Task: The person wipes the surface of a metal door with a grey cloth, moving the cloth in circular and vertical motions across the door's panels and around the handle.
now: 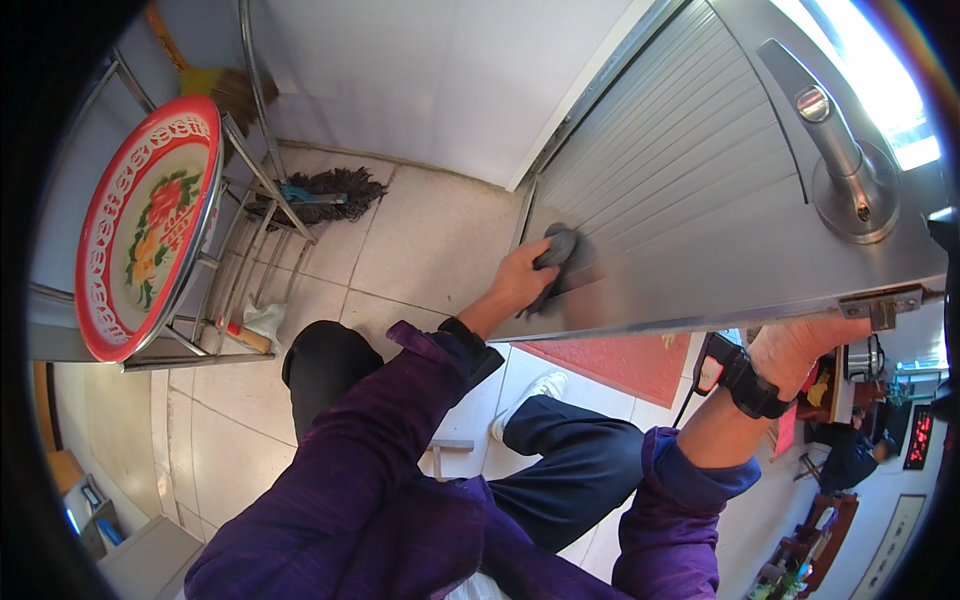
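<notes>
Red-lit chars on blk wall display (pixel 917 438) & dark chars on wht wall panel (pixel 892 547), neither legible.

The bare left hand (pixel 520 275) is extended forward, fingers (pixel 530 257) curled inward, its arm in a dark purple cloth sleeve (pixel 370 425). The bare right hand (pixel 812 340) stretches rightward, its fingertips hidden, the forearm (pixel 712 428) exposed beyond a folded-back purple cuff (pixel 697 472).

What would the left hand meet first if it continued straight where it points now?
The left hand, holding a grey cloth, would probably meet the metal door first, though depth is unclear.
</notes>
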`<act>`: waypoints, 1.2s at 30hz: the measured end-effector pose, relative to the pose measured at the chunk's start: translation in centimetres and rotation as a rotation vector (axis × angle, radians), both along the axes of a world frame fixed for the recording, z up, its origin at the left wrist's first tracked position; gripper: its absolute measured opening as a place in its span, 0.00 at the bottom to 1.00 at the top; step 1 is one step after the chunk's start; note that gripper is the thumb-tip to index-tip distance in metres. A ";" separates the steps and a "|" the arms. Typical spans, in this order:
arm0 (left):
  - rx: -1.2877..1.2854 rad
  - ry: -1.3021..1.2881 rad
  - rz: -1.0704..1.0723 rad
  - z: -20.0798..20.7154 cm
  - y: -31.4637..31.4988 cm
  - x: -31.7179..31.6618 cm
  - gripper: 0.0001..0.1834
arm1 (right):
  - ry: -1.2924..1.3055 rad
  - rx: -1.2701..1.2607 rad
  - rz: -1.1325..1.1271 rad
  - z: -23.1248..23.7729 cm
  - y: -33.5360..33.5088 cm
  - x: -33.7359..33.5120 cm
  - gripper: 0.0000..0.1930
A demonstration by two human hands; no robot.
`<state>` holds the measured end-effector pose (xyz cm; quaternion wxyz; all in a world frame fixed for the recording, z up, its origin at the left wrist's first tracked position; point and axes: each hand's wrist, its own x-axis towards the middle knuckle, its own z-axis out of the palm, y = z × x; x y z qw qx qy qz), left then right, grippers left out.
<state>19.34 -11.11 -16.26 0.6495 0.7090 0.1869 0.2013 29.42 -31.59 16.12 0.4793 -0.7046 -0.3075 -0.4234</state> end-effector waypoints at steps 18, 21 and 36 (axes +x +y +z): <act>-0.136 0.501 -0.150 -18.6 -1.3 -2.5 0.29 | 0.217 0.241 0.058 -2.4 -2.1 -2.7 0.38; -0.096 0.520 -0.142 -19.0 -1.0 -2.8 0.28 | 0.229 0.247 0.056 -2.4 -2.2 -2.6 0.39; -0.070 0.703 -0.139 -20.3 -0.8 -5.8 0.25 | 0.279 0.299 0.112 -2.5 -2.0 -3.0 0.46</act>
